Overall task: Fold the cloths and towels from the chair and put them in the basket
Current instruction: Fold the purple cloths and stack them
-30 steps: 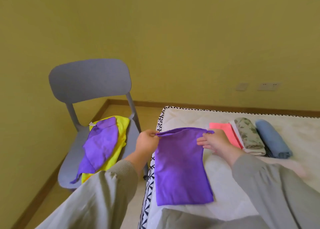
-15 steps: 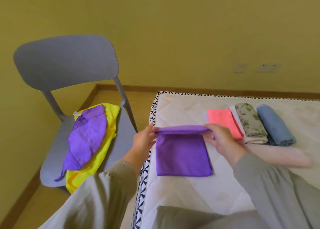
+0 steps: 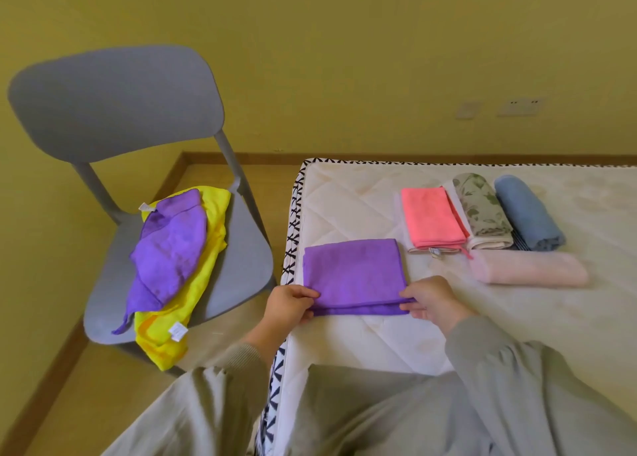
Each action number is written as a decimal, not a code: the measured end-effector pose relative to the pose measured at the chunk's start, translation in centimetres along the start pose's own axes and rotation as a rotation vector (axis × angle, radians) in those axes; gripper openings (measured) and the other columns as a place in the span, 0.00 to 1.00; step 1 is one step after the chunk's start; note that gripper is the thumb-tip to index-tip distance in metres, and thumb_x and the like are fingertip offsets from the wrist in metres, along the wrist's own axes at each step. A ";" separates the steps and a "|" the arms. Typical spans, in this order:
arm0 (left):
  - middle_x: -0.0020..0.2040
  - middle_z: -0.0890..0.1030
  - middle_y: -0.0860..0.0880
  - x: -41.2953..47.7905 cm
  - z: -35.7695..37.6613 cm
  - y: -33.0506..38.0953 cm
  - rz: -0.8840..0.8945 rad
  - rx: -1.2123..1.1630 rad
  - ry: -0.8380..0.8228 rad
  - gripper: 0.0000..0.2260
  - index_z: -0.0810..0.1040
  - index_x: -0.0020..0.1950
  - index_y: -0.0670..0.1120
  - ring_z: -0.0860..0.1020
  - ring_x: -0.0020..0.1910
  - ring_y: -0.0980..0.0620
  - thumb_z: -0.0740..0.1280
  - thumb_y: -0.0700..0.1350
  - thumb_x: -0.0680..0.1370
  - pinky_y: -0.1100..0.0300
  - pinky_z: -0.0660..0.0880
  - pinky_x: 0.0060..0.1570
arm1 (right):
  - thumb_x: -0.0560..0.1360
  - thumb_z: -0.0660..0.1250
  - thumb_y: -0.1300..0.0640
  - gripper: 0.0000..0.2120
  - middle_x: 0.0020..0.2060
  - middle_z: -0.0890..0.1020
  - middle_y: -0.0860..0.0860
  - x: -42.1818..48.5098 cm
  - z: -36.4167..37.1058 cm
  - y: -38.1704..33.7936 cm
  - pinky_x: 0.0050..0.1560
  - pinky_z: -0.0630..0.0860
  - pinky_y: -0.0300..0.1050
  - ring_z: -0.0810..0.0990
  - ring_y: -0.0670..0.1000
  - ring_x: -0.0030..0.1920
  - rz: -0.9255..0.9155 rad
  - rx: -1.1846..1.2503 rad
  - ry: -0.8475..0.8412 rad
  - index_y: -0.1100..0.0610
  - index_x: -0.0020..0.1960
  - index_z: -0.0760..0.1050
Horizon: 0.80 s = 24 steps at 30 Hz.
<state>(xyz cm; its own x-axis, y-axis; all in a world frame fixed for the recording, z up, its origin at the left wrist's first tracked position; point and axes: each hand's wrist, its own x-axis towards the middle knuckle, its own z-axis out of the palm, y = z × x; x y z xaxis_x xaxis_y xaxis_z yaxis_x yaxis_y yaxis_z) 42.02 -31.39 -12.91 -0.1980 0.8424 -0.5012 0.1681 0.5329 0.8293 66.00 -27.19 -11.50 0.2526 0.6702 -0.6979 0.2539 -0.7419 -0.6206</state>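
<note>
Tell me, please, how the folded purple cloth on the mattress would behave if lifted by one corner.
Probably floppy: the folded purple cloth lies flat, its layers soft where the left hand and right hand pinch them. Lifted by one corner, it would likely sag and unfold. Thin, so probably light.

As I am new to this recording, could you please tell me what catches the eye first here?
A folded purple cloth lies on the mattress, its near edge pinched by the left hand and the right hand. On the grey chair to the left, a second purple cloth lies over a yellow cloth.
</note>
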 end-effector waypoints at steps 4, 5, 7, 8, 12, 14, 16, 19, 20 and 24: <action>0.27 0.77 0.49 0.0 0.3 0.2 0.117 0.060 0.020 0.15 0.83 0.38 0.46 0.72 0.21 0.58 0.61 0.31 0.75 0.67 0.71 0.25 | 0.75 0.64 0.64 0.07 0.20 0.79 0.51 0.3 -0.1 -0.4 0.27 0.65 0.38 0.75 0.47 0.24 0.006 -0.123 -0.015 0.60 0.39 0.70; 0.26 0.76 0.50 -0.1 0.2 0.1 0.129 0.088 0.016 0.16 0.83 0.37 0.46 0.71 0.21 0.58 0.61 0.31 0.75 0.67 0.70 0.25 | 0.75 0.65 0.64 0.07 0.20 0.78 0.51 0.3 -0.2 -0.3 0.27 0.65 0.38 0.75 0.48 0.24 0.010 -0.144 -0.019 0.59 0.39 0.70; 0.27 0.76 0.52 0.0 0.0 -0.5 0.132 0.187 0.001 0.16 0.83 0.37 0.48 0.71 0.22 0.57 0.61 0.32 0.75 0.66 0.70 0.27 | 0.74 0.66 0.63 0.03 0.22 0.80 0.52 0.3 -0.2 -0.1 0.28 0.66 0.37 0.76 0.48 0.24 0.018 -0.222 -0.011 0.61 0.42 0.72; 0.28 0.76 0.52 0.1 -0.1 -0.8 0.130 0.233 -0.003 0.16 0.82 0.37 0.49 0.72 0.23 0.56 0.61 0.32 0.75 0.66 0.71 0.28 | 0.73 0.66 0.63 0.02 0.24 0.81 0.52 0.3 -0.2 0.1 0.28 0.67 0.37 0.77 0.48 0.23 0.015 -0.270 -0.004 0.62 0.44 0.74; 0.30 0.77 0.54 0.1 -0.1 -1.5 0.160 0.312 -0.029 0.14 0.81 0.39 0.53 0.75 0.29 0.55 0.63 0.35 0.75 0.63 0.73 0.36 | 0.72 0.63 0.64 0.04 0.26 0.81 0.54 0.6 0.3 0.7 0.25 0.69 0.33 0.78 0.49 0.22 -0.079 -0.425 0.049 0.64 0.45 0.75; 0.31 0.77 0.54 0.1 0.0 -1.6 0.171 0.320 -0.049 0.14 0.80 0.39 0.54 0.76 0.30 0.55 0.64 0.35 0.75 0.63 0.74 0.37 | 0.71 0.61 0.64 0.05 0.28 0.81 0.56 1.0 0.6 0.7 0.26 0.73 0.36 0.79 0.51 0.25 -0.154 -0.505 0.109 0.64 0.42 0.76; 0.32 0.78 0.54 0.2 0.0 -1.5 0.193 0.298 -0.029 0.15 0.81 0.39 0.55 0.76 0.30 0.55 0.63 0.36 0.75 0.66 0.73 0.35 | 0.71 0.60 0.63 0.07 0.28 0.81 0.56 1.4 0.7 0.6 0.29 0.75 0.38 0.79 0.51 0.26 -0.199 -0.533 0.149 0.64 0.40 0.76; 0.36 0.78 0.57 0.4 0.0 -1.2 0.238 0.292 0.016 0.14 0.82 0.41 0.53 0.75 0.31 0.57 0.63 0.36 0.76 0.71 0.71 0.33 | 0.71 0.60 0.61 0.06 0.28 0.81 0.56 1.6 0.5 0.3 0.27 0.73 0.37 0.78 0.52 0.24 -0.205 -0.528 0.151 0.63 0.40 0.75; 0.36 0.78 0.58 0.4 0.0 -1.3 0.249 0.314 0.004 0.14 0.83 0.42 0.52 0.75 0.31 0.58 0.63 0.36 0.76 0.71 0.70 0.34 | 0.71 0.60 0.61 0.06 0.28 0.81 0.56 1.6 0.4 0.3 0.28 0.74 0.38 0.78 0.52 0.24 -0.206 -0.551 0.150 0.63 0.39 0.74; 0.35 0.77 0.62 0.3 0.2 -1.7 0.257 0.408 -0.078 0.12 0.84 0.45 0.50 0.74 0.32 0.60 0.63 0.37 0.76 0.69 0.69 0.37 | 0.73 0.62 0.58 0.06 0.37 0.82 0.56 1.1 0.2 0.5 0.37 0.75 0.43 0.80 0.55 0.36 -0.205 -0.752 0.163 0.60 0.40 0.72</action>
<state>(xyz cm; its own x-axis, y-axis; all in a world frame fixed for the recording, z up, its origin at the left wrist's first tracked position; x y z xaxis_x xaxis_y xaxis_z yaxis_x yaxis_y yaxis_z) 41.85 -32.05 -14.46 -0.0301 0.9459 -0.3229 0.5698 0.2817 0.7720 66.22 -26.81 -12.60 0.2508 0.8296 -0.4988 0.8576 -0.4295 -0.2831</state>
